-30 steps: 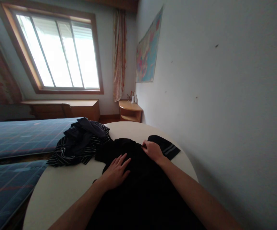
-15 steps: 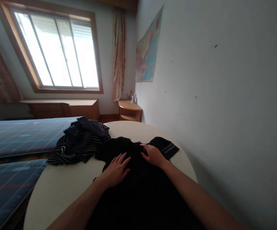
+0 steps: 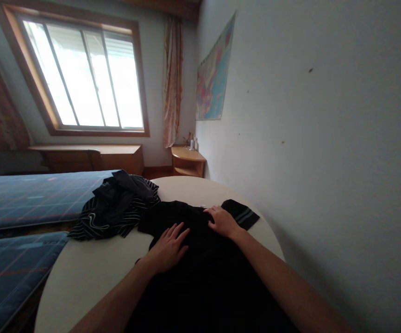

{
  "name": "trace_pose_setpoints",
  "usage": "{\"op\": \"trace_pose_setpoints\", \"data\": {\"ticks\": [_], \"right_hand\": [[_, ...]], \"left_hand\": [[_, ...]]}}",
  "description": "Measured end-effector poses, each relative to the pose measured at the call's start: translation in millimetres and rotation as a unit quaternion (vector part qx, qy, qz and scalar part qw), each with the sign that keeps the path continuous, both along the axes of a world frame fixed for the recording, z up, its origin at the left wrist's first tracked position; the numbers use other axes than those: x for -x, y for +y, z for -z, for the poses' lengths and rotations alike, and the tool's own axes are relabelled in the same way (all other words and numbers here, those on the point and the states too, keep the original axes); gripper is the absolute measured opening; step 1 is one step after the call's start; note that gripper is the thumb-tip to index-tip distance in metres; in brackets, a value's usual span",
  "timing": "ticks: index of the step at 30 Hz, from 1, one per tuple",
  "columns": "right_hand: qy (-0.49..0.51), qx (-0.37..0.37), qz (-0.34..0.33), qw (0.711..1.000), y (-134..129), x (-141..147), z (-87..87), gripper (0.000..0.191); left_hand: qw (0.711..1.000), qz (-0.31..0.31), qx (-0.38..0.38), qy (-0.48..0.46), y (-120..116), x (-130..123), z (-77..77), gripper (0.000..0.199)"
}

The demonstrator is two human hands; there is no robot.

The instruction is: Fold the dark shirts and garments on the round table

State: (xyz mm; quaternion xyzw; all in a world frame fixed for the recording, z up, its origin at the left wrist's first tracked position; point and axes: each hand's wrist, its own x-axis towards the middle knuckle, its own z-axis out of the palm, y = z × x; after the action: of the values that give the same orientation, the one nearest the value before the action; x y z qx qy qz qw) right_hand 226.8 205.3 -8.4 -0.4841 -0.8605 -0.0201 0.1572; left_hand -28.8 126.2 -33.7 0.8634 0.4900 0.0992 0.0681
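A black garment lies spread over the round cream table, its sleeves out to both sides; the right sleeve has grey stripes near its end. My left hand rests flat on the garment's left part with its fingers spread. On the upper right part, near the collar, lies my right hand, fingers apart and slightly bent, touching the cloth. Neither hand grips anything visible.
A heap of dark and striped clothes sits at the table's back left. Beds with blue plaid covers are on the left. A white wall runs along the right. Behind are a desk and a corner shelf.
My right hand has shifted very slightly on the cloth near the collar, its fingers drawn a little closer. My left hand stays in place.
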Motion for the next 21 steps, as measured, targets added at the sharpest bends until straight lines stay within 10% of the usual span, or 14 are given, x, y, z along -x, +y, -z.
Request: {"op": "trace_pose_setpoints", "data": {"ticks": [10, 21], "right_hand": [[-0.08, -0.111, 0.058, 0.989, -2, -3, -25.0, 0.028], [0.026, 0.012, 0.151, 0.988, 17, 10, -18.2, 0.033]], "left_hand": [[1.0, 0.003, -0.006, 0.0, 0, 1, 1.6, 0.055], [1.0, 0.002, -0.009, -0.009, 1, 1, 1.2, 0.055]]}}
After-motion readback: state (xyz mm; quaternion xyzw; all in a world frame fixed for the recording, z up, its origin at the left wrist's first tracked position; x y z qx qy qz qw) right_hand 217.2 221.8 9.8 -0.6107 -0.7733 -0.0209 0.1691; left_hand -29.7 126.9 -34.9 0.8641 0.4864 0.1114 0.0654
